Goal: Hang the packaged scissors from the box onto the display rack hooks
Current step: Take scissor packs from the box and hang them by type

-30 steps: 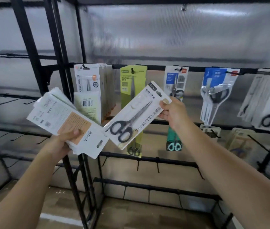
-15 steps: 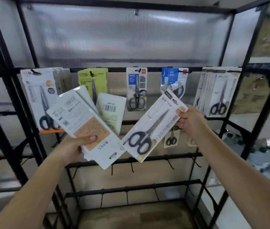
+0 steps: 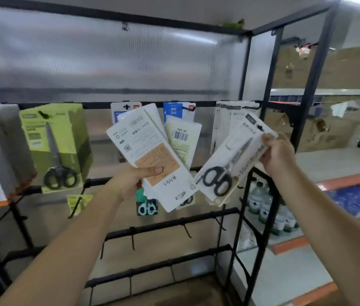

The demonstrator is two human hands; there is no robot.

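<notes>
My left hand (image 3: 130, 182) grips a fanned stack of white scissor packs (image 3: 150, 155), backs facing me, in front of the black display rack (image 3: 174, 226). My right hand (image 3: 277, 154) pinches the upper end of a single white pack with black-handled scissors (image 3: 227, 164), tilted with the handles down-left. It hangs just below the white packs on the rightmost top-rail hook (image 3: 234, 113). Green packs (image 3: 55, 146), a white-and-blue pack (image 3: 126, 109) and a blue pack (image 3: 178, 110) hang on the top rail.
Lower rails carry bare black hooks (image 3: 186, 230) and a few small packs (image 3: 147, 206). The rack's right upright (image 3: 260, 217) stands close under my right hand. Bottled water (image 3: 269, 208), cardboard boxes (image 3: 329, 129) and a pale shelf lie to the right.
My view has swung right along the rack. Both hands moved right with their packs; the single pack now sits under the rightmost hook's white packs.
</notes>
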